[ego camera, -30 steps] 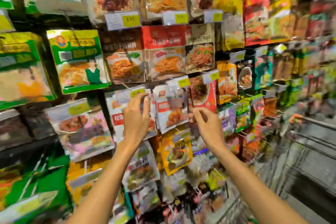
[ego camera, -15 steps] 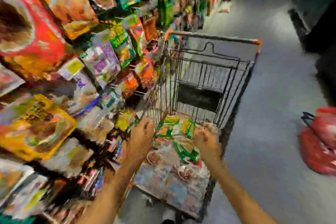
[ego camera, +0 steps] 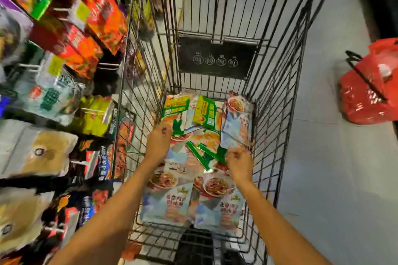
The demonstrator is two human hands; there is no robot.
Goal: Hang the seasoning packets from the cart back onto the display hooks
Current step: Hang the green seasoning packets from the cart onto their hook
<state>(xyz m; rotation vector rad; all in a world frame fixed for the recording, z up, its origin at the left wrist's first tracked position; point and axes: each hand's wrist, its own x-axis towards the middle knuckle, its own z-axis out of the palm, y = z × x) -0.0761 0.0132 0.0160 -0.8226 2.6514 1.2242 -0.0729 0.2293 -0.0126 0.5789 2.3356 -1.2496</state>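
Down on the cart's wire floor lie the loose seasoning packets (ego camera: 170, 200): flat, glossy pale-blue sachets printed with bowls of noodles, with green-and-yellow ones (ego camera: 202, 112) toward the cart's far end. They overlap in a heap, face up, and none is on a hook. One pale-blue sachet (ego camera: 238, 127) leans on edge against the cart's right wall.

Both bare hands are inside the cart, low over the heap. The left hand (ego camera: 158, 144) is at the near edge of a green-and-white packet (ego camera: 175, 109), fingers (ego camera: 164, 130) curled. The right hand (ego camera: 240, 164) is at the foot of the leaning sachet, fingers (ego camera: 235, 155) bunched. Blur hides the tips, so I cannot tell whether either hand has closed on a packet or only touches one. Working at edges makes sense, since thin, slippery sachets are likely easier to lift there than from the flat face.

The black wire shopping cart (ego camera: 280, 92) is parked tight against the display, probably to keep the carry short. Left of the cart, bright hanging packets (ego camera: 81, 43) crowd the metal display hooks (ego camera: 25, 65). Right of the cart, a red plastic bag (ego camera: 370, 88) sits on the grey floor (ego camera: 323, 178).
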